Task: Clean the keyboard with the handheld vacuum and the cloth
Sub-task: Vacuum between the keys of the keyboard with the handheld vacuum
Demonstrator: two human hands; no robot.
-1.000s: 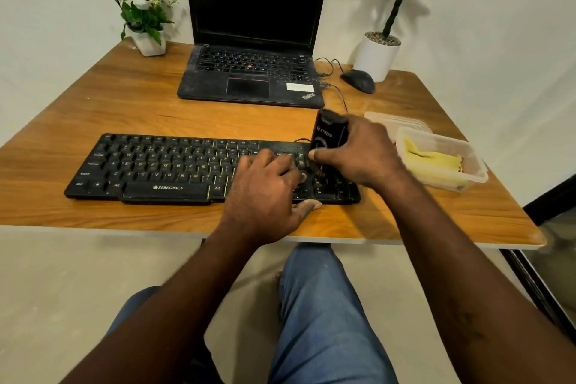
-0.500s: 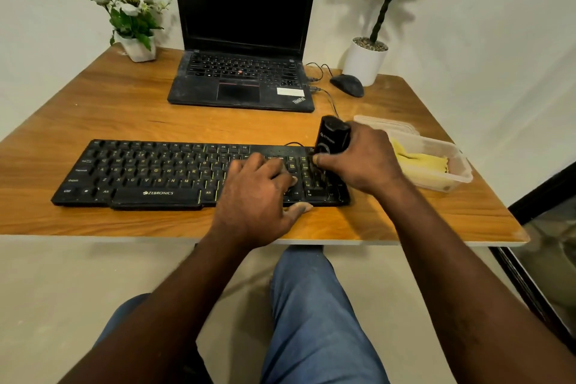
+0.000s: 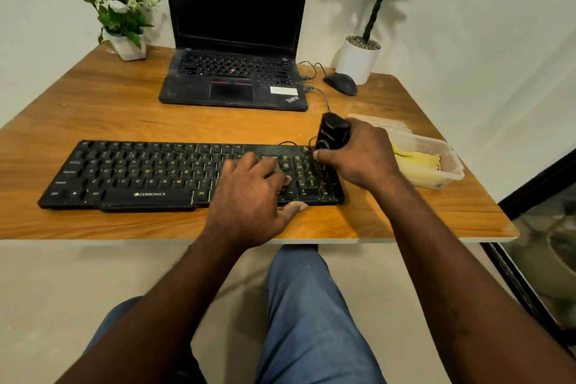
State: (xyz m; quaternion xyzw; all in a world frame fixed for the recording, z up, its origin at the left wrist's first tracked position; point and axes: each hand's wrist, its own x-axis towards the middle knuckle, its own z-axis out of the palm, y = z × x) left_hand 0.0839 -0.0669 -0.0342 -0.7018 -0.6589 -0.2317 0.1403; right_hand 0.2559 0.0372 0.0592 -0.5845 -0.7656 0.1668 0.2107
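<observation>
While the right hand (image 3: 358, 156) grips the handheld vacuum (image 3: 332, 134) and the left hand (image 3: 252, 193) rests loosely on the keyboard (image 3: 140, 171), the cloth (image 3: 417, 160) seems unused.

Wooden table (image 3: 124, 97) – plain white wall (image 3: 483, 25), beige floor (image 3: 62, 290).

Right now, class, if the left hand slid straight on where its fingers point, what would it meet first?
Probably the handheld vacuum, which the right hand grips on the keyboard; the left hand points forward-right at it, though depth is unclear.
</observation>
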